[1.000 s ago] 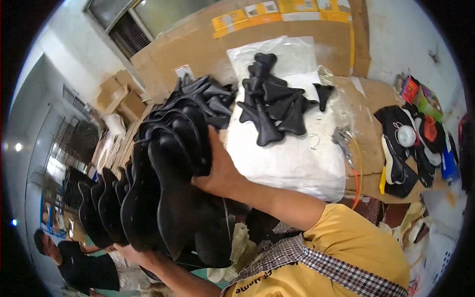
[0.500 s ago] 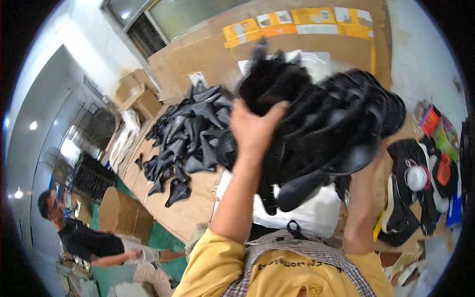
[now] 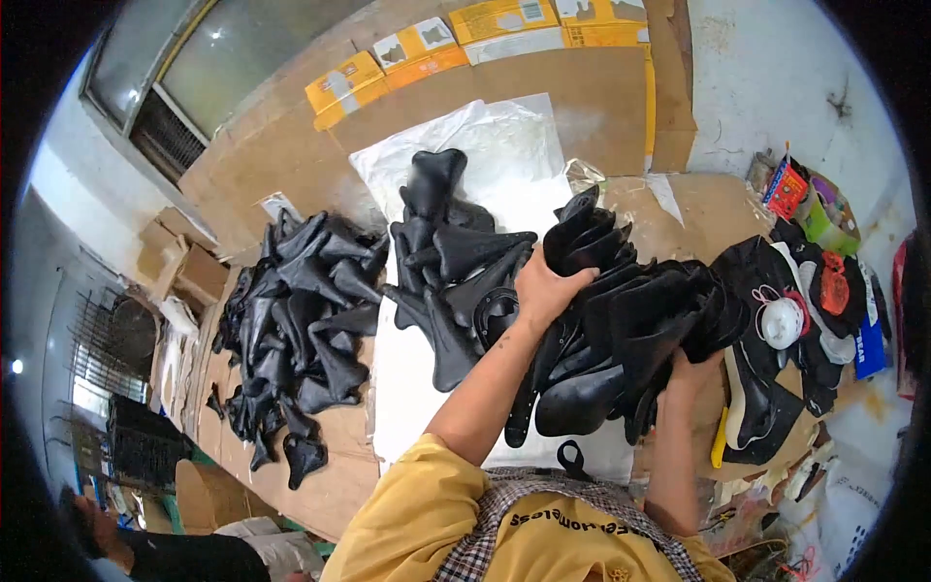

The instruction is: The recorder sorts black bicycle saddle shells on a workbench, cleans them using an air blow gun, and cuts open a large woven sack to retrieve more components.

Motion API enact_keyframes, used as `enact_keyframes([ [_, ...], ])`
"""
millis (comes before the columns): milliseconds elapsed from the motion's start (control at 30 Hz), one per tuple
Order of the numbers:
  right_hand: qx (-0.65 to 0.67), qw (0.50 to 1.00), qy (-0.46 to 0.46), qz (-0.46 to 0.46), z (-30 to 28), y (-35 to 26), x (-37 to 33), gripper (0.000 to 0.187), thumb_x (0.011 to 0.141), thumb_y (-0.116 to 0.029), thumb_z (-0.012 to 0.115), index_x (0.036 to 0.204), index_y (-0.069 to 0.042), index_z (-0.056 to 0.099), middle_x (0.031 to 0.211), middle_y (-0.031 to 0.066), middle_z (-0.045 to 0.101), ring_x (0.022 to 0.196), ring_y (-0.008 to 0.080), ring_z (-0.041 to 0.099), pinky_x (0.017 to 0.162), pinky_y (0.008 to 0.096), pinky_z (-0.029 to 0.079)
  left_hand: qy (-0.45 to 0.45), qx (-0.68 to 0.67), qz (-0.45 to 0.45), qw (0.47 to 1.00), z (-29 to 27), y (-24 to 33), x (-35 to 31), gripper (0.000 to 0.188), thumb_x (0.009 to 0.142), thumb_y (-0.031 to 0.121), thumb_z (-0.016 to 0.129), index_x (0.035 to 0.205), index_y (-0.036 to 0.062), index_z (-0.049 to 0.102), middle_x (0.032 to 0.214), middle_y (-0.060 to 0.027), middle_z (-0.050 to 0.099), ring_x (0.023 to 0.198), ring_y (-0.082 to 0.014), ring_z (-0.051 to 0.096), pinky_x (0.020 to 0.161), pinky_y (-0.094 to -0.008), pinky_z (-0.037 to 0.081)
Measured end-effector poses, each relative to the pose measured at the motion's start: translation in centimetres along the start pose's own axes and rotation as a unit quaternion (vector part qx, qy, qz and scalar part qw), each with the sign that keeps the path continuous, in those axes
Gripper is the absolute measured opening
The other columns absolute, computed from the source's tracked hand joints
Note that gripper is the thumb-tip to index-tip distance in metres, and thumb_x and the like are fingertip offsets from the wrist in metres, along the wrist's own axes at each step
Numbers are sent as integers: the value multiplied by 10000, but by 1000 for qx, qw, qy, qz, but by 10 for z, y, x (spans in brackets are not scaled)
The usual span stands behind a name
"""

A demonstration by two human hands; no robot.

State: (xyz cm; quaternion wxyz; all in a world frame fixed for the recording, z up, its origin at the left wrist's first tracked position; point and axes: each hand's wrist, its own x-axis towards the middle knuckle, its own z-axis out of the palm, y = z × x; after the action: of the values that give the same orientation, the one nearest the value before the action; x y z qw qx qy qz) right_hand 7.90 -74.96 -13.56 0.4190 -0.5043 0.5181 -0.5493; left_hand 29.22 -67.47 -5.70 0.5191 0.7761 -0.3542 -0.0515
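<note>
I hold a long nested stack of black saddle-shaped shells (image 3: 630, 339) sideways over the cardboard-covered table (image 3: 320, 485). My left hand (image 3: 543, 288) presses on the stack's left end. My right hand (image 3: 690, 373) grips it from below near the right end. Under the stack lies a white plastic sheet (image 3: 412, 398) with a small heap of the same black shells (image 3: 451, 267) on it. A bigger pile of black shells (image 3: 291, 330) lies further left on the table.
Yellow and orange cartons (image 3: 427, 44) lean on the back wall. At the right are dark shoe parts, a white mask (image 3: 781, 322), a yellow-handled tool (image 3: 719, 441) and colourful packets (image 3: 805, 194). Another person (image 3: 145, 553) crouches at lower left, near stacked boxes (image 3: 175, 267).
The stack has swung from my left side across to the right and come down lower over the white sheet. Both hands still hold it.
</note>
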Motion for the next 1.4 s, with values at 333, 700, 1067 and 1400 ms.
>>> enact_keyframes([
  [333, -52, 977, -186, -88, 133, -45, -74, 959, 659, -110, 726, 1371, 26, 99, 1359, 204, 260, 1232, 302, 304, 1034, 362, 242, -189, -302, -77, 931, -27, -137, 233, 833, 663, 265, 749, 1296, -51, 309, 1123, -145, 534, 941, -219, 553, 846, -279, 420],
  [700, -321, 808, -429, -245, 194, 44, -94, 923, 648, -389, 726, 1351, -36, 243, 1281, 235, 329, 1164, 408, 339, 976, 480, 282, 134, -369, -294, 871, -212, -288, 134, 478, 863, 371, 494, 1205, 39, 455, 1193, -115, 530, 979, -252, 560, 826, -338, 415],
  [1067, -103, 945, -304, -59, 210, 148, 41, 321, 780, -177, 645, 1029, 10, 566, 742, 103, 621, 677, 188, 594, 624, 311, 469, 272, 19, -354, 895, -165, -297, -127, 461, 840, 300, 575, 1154, -29, 501, 1095, -137, 551, 1003, -218, 510, 882, -316, 387],
  [1400, -417, 809, -413, -25, 254, 156, 108, 241, 700, -233, 647, 737, 0, 603, 722, 210, 619, 734, 342, 616, 682, 391, 470, 89, 165, -154, 970, -182, -287, -161, 867, 574, 345, 784, 1254, -14, 384, 1159, -182, 481, 1078, -323, 463, 923, -387, 361],
])
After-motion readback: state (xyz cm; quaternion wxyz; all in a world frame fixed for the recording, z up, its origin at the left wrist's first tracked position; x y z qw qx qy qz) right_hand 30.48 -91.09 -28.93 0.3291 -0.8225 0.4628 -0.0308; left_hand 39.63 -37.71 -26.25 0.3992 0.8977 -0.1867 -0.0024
